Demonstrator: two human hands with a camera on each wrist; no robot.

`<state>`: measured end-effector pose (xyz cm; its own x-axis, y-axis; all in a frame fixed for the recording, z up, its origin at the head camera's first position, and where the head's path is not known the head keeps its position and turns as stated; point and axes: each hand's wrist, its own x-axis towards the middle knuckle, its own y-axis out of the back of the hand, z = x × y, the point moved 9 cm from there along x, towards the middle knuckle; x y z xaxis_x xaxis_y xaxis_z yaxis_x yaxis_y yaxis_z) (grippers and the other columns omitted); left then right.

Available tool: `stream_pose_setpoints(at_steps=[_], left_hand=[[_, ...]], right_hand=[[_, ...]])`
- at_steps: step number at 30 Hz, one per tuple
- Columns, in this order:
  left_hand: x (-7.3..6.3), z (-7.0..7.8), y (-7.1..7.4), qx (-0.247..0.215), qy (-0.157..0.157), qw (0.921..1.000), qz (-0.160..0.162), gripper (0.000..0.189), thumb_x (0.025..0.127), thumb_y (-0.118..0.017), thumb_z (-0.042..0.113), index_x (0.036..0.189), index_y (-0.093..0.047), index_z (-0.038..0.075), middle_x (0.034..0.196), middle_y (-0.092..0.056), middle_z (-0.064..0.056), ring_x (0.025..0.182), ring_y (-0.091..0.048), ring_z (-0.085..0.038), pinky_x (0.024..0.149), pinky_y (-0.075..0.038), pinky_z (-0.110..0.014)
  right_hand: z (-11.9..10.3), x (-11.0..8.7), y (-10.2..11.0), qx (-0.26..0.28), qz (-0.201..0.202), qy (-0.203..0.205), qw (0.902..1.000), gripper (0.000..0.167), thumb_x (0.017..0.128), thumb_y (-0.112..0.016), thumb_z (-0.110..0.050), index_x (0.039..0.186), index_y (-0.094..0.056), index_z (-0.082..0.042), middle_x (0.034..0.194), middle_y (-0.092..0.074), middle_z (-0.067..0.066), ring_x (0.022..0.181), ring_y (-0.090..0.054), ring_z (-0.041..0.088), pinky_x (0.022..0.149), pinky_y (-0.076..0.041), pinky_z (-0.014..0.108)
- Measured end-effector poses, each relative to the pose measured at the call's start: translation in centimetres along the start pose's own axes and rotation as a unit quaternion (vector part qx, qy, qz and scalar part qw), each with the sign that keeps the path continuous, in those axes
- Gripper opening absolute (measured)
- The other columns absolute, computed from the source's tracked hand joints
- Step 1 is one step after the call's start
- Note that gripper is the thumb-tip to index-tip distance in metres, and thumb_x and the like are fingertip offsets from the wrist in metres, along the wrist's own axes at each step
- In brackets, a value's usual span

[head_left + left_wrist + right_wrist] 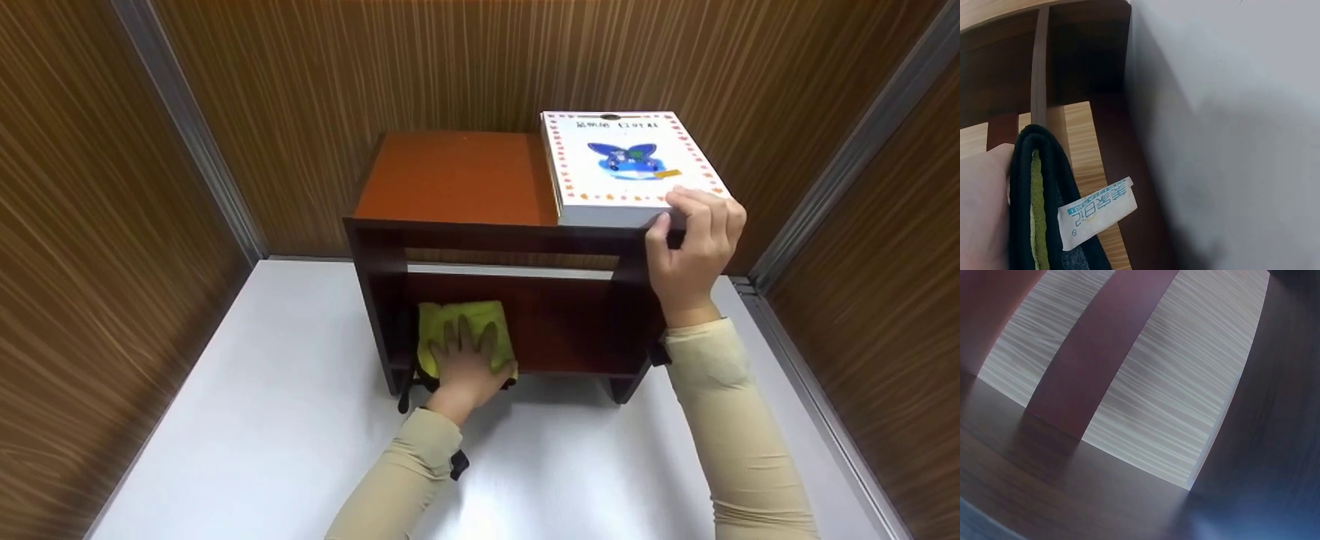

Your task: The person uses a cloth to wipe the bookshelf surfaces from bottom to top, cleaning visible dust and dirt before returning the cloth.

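White surface [225, 390] before wood-grain walls [465, 60], folded green cloth [436, 322] laid on the lower shelf of a brown stand [457, 180], covered by spread fingers of the left hand [469, 367], white book [626, 187] atop pinched at its corner by the right hand [697, 240].

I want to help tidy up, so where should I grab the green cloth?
Probably pinch the green cloth by its front edge, thumb below and fingers on top, coming from the open front of the shelf. It lies folded and flattish, with that edge near the front of the lower board. The shelf's left side panel stands close beside it.
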<state>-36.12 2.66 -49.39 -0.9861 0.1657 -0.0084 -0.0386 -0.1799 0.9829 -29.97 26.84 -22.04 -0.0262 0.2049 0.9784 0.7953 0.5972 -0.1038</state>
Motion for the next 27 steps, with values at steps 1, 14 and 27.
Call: stream_pose_setpoints(at_steps=[1,14,27], left_hand=[[0.1,0.1,0.0,-0.001,-0.002,1.0,-0.003,0.078,0.087,-0.031,0.07,0.15,-0.02,0.026,0.152,-0.005,-0.024,0.137,-0.001,-0.046,0.101,-0.008,-0.068],[4.3,1.2,-0.5,-0.018,-0.01,0.9985,-0.051,0.076,0.089,-0.03,0.067,0.151,-0.012,0.028,0.154,0.003,-0.02,0.138,0.007,-0.042,0.102,-0.003,-0.067],[8.7,2.0,0.4,-0.025,-0.025,0.9987,-0.036,0.078,0.089,-0.033,0.066,0.151,-0.013,0.024,0.153,-0.001,-0.023,0.137,0.004,-0.044,0.102,-0.004,-0.067]], right_hand=[[-0.1,0.0,0.0,0.001,0.003,0.001,1.0,0.023,0.077,-0.055,-0.02,0.085,-0.064,-0.001,0.093,-0.064,0.012,0.094,-0.051,0.032,0.092,-0.033,0.041],[-0.6,-0.1,0.1,0.001,0.008,0.001,1.0,0.021,0.076,-0.055,-0.018,0.084,-0.063,0.0,0.093,-0.064,0.012,0.093,-0.051,0.033,0.092,-0.033,0.042],[-1.4,0.4,0.2,0.006,0.005,0.001,1.0,0.021,0.076,-0.055,-0.015,0.084,-0.063,0.002,0.092,-0.064,0.015,0.093,-0.051,0.035,0.092,-0.033,0.042]])
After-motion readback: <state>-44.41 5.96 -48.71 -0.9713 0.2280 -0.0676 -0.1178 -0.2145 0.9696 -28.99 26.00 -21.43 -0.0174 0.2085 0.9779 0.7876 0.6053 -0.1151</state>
